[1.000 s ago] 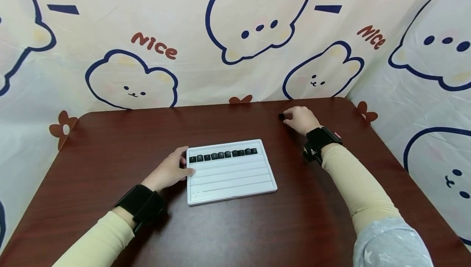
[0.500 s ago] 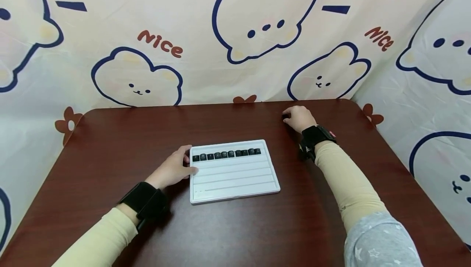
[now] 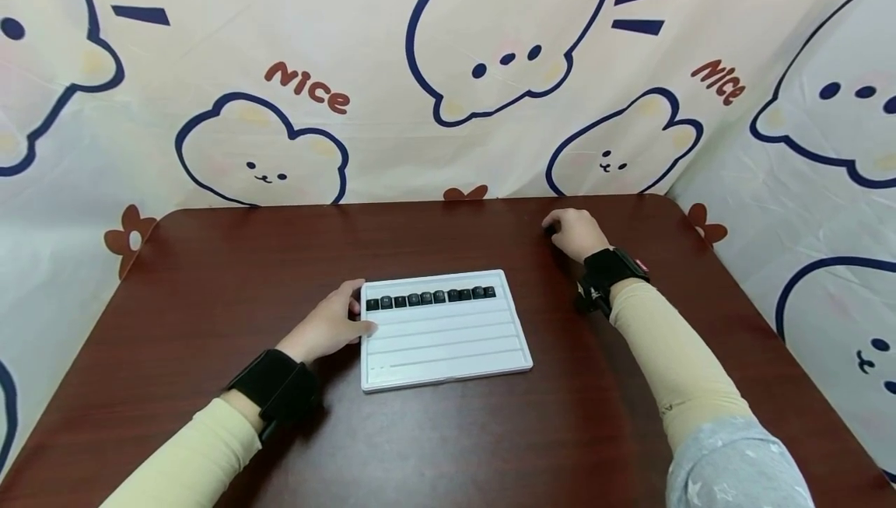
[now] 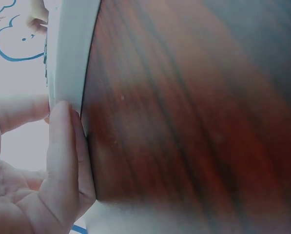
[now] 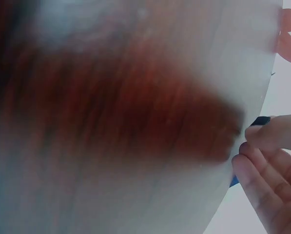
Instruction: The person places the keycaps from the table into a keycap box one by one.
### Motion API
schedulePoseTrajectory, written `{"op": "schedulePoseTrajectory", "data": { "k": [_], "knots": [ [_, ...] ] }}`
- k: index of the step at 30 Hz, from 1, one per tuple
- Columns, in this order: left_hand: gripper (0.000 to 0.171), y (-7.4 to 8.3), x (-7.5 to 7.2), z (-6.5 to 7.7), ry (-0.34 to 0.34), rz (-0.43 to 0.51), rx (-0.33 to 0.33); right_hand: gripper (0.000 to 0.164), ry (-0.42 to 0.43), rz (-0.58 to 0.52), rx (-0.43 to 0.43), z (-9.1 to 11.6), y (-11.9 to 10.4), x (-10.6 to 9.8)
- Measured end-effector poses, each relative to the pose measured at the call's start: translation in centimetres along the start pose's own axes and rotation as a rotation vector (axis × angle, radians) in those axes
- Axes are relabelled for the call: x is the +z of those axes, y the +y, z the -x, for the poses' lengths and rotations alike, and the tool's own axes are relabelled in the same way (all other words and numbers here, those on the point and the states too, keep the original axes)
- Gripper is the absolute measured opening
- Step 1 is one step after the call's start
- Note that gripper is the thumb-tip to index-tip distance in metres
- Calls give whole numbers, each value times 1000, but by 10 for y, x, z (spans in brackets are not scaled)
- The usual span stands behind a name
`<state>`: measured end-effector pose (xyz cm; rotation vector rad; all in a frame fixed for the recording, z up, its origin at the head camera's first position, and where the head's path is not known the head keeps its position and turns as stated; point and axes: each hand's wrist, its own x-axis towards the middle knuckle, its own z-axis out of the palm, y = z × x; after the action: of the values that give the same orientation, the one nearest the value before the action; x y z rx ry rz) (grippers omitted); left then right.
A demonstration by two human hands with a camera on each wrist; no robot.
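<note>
My left hand (image 3: 325, 327) grips the left edge of a white grooved tray (image 3: 448, 352), the thumb over the rim. In the left wrist view its fingers (image 4: 62, 141) lie along the tray's side wall. A row of several black keycaps (image 3: 414, 300) sits in the tray's top groove. Toward the far right of the table, my right hand (image 3: 579, 234) pinches a small black keycap (image 5: 261, 120) close over the tabletop. Most of that keycap is hidden behind the thumb and fingers.
A dark red-brown wooden table (image 3: 266, 251) with rounded far corners bears the tray. White cloth (image 3: 392, 158) printed with cartoon figures hangs behind the table and along its right side. Black straps with devices (image 3: 276, 387) wrap both wrists.
The head view has shifted slightly. The keycap stuck out past my right fingertips a second ago and is now mostly covered by them. My left hand and the tray have stayed put.
</note>
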<state>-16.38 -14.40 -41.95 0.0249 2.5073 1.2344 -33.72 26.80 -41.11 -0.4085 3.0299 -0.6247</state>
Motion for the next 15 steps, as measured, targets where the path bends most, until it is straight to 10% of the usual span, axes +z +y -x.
{"op": "schedulePoseTrajectory", "data": {
  "k": [15],
  "knots": [
    [78, -1, -1, 1, -9, -2, 7, 23, -39, -175, 69, 27, 6, -10]
  ]
}}
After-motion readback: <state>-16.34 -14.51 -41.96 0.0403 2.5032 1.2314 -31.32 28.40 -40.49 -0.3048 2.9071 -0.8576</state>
